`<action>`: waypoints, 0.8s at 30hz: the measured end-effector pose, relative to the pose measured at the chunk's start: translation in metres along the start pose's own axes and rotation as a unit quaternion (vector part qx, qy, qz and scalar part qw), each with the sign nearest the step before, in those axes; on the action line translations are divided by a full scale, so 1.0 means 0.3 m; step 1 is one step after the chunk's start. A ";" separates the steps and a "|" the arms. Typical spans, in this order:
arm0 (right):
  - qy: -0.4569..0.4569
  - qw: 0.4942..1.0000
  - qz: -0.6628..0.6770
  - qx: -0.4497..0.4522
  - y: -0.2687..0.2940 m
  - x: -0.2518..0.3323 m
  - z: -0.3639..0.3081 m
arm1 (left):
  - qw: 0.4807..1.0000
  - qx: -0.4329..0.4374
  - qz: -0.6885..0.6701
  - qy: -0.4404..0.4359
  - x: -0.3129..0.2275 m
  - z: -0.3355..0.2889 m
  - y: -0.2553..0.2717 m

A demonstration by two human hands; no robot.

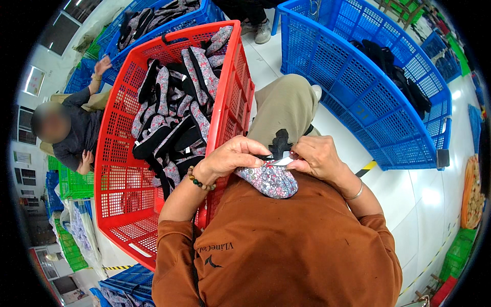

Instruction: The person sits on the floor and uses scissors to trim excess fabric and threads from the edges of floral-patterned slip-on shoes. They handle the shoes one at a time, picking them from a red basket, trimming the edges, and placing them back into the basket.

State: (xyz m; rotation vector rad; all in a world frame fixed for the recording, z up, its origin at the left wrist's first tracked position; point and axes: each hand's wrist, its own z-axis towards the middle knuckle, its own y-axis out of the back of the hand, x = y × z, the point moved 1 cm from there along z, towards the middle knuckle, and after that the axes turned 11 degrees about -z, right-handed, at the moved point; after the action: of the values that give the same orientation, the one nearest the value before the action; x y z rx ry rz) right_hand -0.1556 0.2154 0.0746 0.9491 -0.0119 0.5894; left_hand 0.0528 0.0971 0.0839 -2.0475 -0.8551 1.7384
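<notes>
A padded floral fabric piece (pixel 273 181) with a rounded, slipper-like end rests against my lap, grey and pink in pattern. My left hand (pixel 232 157) is closed in a pinch on its dark upper edge, thumb and fingertips together. Opposite it, my right hand (pixel 318 157) pinches a small white tag (pixel 284 160) at the same edge; whether the tag is fixed to the fabric I cannot tell. Just beyond my fingers, a ragged black scrap (pixel 280 143) lies on my trouser leg. Many similar floral and black pieces (pixel 192 130) fill the crate at my left.
The red crate (pixel 231 102) stands close against my left arm. A large blue crate (pixel 353 97) with black items is at the far right. Another blue crate (pixel 204 15) of floral pieces stands behind the red one. A seated person (pixel 76 120) is at the left.
</notes>
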 end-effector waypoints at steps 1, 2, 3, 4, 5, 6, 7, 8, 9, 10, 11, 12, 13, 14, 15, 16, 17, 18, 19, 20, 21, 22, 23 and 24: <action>0.001 1.000 -0.002 -0.002 0.000 0.000 0.000 | 1.000 -0.002 0.000 0.002 -0.001 0.000 0.000; 0.001 1.000 0.002 -0.003 -0.001 0.000 0.000 | 1.000 -0.004 -0.001 0.005 0.000 0.000 0.000; 0.001 1.000 0.006 -0.005 -0.001 -0.002 -0.001 | 1.000 -0.007 -0.002 0.008 0.000 0.002 0.001; 0.001 1.000 0.010 -0.006 -0.001 -0.002 -0.001 | 1.000 -0.009 -0.004 0.010 0.001 0.002 0.002; 0.000 1.000 0.011 -0.006 -0.003 -0.002 -0.001 | 1.000 -0.011 -0.003 0.013 0.003 0.001 0.005; 0.000 1.000 0.010 -0.006 -0.001 -0.003 -0.002 | 1.000 -0.012 -0.002 0.013 0.005 0.003 0.007; 0.001 1.000 0.010 -0.005 0.001 -0.004 -0.001 | 1.000 -0.014 -0.001 0.014 0.006 0.003 0.008; 0.003 1.000 0.004 -0.004 0.002 -0.004 -0.001 | 1.000 -0.009 0.004 0.016 0.002 0.004 0.005; 0.005 1.000 -0.003 -0.003 0.004 -0.004 -0.001 | 1.000 -0.004 0.008 0.018 -0.003 0.006 0.001; 0.007 1.000 -0.010 -0.001 0.007 -0.004 -0.001 | 1.000 0.001 0.012 0.020 -0.006 0.009 -0.003; 0.009 1.000 -0.011 -0.003 0.014 -0.004 0.003 | 1.000 0.001 0.004 0.021 -0.008 0.013 -0.005; 0.011 1.000 -0.012 -0.005 0.021 -0.002 0.010 | 1.000 0.000 -0.002 0.021 -0.011 0.015 -0.006; 0.014 1.000 -0.013 -0.008 0.027 -0.001 0.014 | 1.000 -0.001 -0.009 0.022 -0.013 0.016 -0.007; 0.011 1.000 -0.017 -0.004 0.030 0.000 0.014 | 1.000 0.002 -0.006 0.022 -0.014 0.017 -0.008; 0.009 1.000 -0.022 -0.002 0.032 0.001 0.014 | 1.000 0.004 -0.001 0.023 -0.020 0.018 -0.009; 0.007 1.000 -0.027 0.001 0.034 0.002 0.013 | 1.000 0.007 0.004 0.023 -0.024 0.019 -0.010; -0.003 1.000 -0.011 0.005 0.034 0.000 0.011 | 1.000 0.002 0.006 0.022 -0.026 0.020 -0.009; -0.015 1.000 0.005 0.007 0.027 0.001 0.008 | 1.000 -0.004 0.010 0.024 -0.028 0.017 -0.006; -0.027 0.999 0.022 0.008 0.024 0.000 0.008 | 1.000 -0.010 0.014 0.026 -0.031 0.016 -0.004; -0.037 0.999 0.038 0.001 0.025 -0.002 0.011 | 1.000 -0.014 0.013 0.019 -0.037 0.016 -0.006; -0.048 0.997 0.056 -0.006 0.024 -0.003 0.008 | 1.000 -0.019 0.012 0.014 -0.039 0.015 -0.007; -0.060 0.995 0.073 -0.013 0.024 -0.003 0.006 | 1.000 -0.024 0.011 0.009 -0.043 0.015 -0.008; -0.088 0.993 0.074 -0.020 0.026 -0.004 0.008 | 1.000 -0.021 0.008 0.006 -0.049 0.013 -0.009; -0.116 0.990 0.075 -0.027 0.032 -0.007 0.013 | 1.000 -0.019 0.005 0.003 -0.056 0.013 -0.011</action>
State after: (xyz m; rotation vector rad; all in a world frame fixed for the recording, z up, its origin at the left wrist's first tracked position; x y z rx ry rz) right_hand -0.1611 0.2157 0.0837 0.9657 -0.3074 0.6122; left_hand 0.0470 0.0886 0.0982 -2.0828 -0.8855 1.7337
